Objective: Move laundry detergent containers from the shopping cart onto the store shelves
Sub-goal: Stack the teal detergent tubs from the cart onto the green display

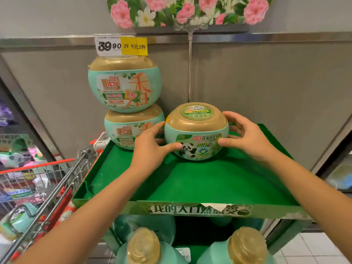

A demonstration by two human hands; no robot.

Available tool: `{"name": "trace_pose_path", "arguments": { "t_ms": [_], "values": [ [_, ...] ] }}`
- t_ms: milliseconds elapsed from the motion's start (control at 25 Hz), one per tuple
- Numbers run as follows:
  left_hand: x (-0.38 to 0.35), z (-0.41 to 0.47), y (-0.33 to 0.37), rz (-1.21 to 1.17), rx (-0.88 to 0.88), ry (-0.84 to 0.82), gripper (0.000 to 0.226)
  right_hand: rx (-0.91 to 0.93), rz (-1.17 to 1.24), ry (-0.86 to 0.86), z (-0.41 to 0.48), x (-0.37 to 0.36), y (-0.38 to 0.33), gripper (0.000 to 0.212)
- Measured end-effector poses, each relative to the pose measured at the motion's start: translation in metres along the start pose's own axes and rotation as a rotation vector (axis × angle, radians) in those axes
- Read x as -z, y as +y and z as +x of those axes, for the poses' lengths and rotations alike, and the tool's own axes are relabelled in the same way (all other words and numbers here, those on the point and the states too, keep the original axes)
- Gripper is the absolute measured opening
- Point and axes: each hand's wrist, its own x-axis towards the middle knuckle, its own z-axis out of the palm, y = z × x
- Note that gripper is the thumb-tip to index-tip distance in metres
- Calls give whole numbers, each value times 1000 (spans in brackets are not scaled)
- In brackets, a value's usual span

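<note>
A round mint-green detergent tub with a gold lid and a panda label [196,130] rests on the green display shelf [190,183], near its back. My left hand [152,143] grips its left side and my right hand [245,134] grips its right side. Just left of it, two matching tubs stand stacked: the upper one [123,84] on the lower one [129,128]. The shopping cart [47,180] stands at the lower left with another mint tub [21,218] and several packets inside.
A price tag [121,45] sits atop the stacked tubs. A floral sign on a clear pole [189,71] rises behind the shelf against a grey wall. Two gold-capped bottles [144,246] [245,246] stand on the lower shelf. The shelf's front lip [198,209] is raised.
</note>
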Motion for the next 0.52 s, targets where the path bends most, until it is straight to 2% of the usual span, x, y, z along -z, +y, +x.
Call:
{"name": "trace_pose_path", "arguments": {
  "t_ms": [120,280,440,520],
  "values": [
    [-4,2,3,49,14,90,71,-8,-72,31,5,0,1,81],
    [-17,4,6,-31,9,116,62,-22,-36,116,10,-2,7,75],
    [-14,11,4,228,-119,165,62,-32,-17,152,13,-4,11,64],
    [-14,12,5,252,-140,179,62,-36,-44,159,13,-3,11,64]
  ]
}}
